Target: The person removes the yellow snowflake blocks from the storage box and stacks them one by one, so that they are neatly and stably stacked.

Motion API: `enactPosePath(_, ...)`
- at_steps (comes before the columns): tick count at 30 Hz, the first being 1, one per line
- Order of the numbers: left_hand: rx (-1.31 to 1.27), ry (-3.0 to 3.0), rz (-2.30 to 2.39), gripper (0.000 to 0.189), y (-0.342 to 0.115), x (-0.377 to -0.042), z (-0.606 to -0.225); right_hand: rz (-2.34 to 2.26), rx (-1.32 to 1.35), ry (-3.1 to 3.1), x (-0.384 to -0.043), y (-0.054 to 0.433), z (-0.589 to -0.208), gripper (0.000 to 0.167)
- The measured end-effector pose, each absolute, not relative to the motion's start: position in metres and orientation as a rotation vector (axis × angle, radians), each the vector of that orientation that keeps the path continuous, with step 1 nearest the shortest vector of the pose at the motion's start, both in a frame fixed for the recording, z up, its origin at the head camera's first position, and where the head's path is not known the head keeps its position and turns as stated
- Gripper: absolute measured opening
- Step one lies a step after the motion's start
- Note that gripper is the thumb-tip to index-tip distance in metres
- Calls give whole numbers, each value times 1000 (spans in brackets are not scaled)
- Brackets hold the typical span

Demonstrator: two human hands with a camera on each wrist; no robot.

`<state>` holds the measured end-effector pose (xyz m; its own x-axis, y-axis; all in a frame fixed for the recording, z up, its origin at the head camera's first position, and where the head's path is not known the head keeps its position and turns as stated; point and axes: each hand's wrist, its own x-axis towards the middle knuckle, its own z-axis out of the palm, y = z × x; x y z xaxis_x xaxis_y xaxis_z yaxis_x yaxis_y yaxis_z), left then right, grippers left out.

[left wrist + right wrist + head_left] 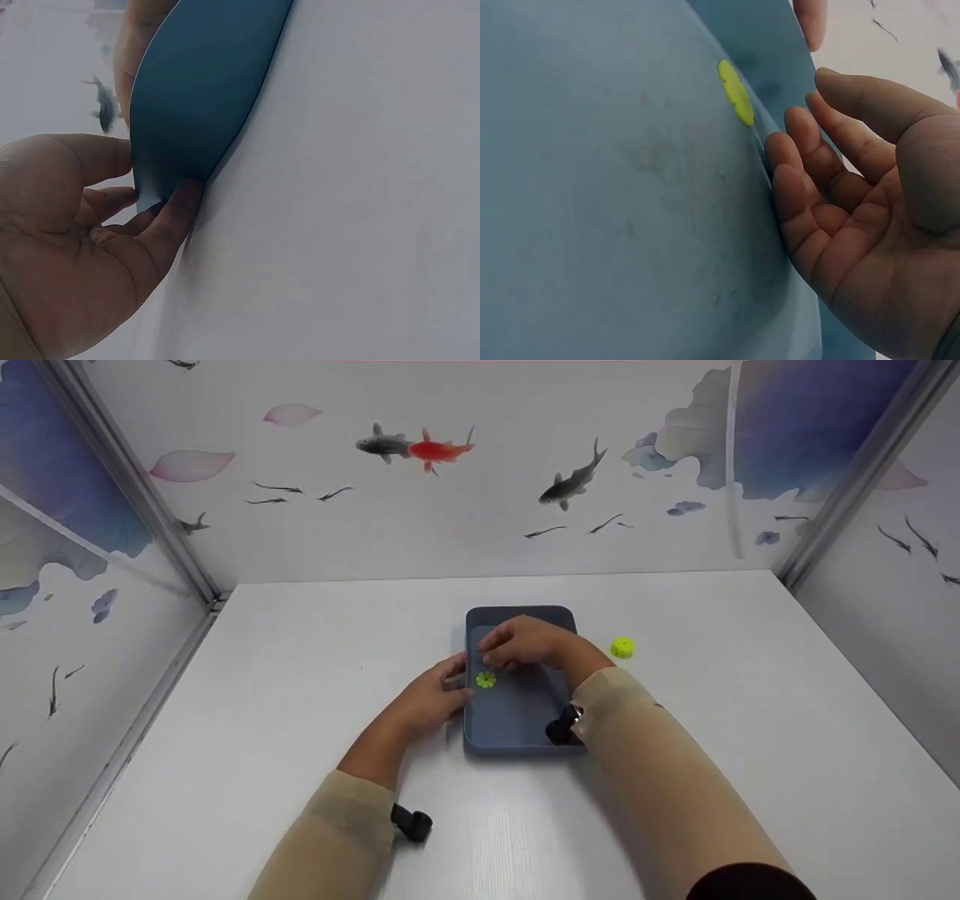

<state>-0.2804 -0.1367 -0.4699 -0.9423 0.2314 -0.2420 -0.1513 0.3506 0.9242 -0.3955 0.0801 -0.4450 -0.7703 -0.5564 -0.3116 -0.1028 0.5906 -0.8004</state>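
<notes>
A blue-grey rectangular tray (517,731) lies on the table. My left hand (431,697) is at its left side; in the left wrist view the fingertips touch the outside of the tray wall (202,82), from the rim down to the table. My right hand (529,643) is over the far half of the tray, its fingers loosely bent near the left wall. Seen in the right wrist view, this hand (862,187) holds nothing. A flat yellow-green flower-shaped disc (486,680) lies on the tray floor by the left wall, just nearer than the right fingertips.
A small yellow-green round piece with a ridged edge (622,647) sits on the white table (315,660) right of the tray. Printed panels (480,532) with fish and petals wall in the back and sides. The right forearm (660,750) hides part of the tray's right side.
</notes>
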Motion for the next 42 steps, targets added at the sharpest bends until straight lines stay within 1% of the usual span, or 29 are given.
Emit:
enactPosePath(5,72,2271,1637,71,-137,-279,-468,-998,-544,2275,-396,81,-446,31)
enactPosePath(10,71,2261,1645,71,-136,-276,-466,-942,-548,2266,-398,83,-447,34)
enactPosePath(26,89,2287,1616,72,-138,-279,-471,-755,-600,2317,-398,80,-445,38)
enactPosePath(35,103,2266,1652,71,-138,-277,-469,-684,-639,2347,-395,75,-444,33)
enactPosePath(42,111,2252,1674,71,-137,-275,-468,-786,-694,2302,-397,79,-449,27)
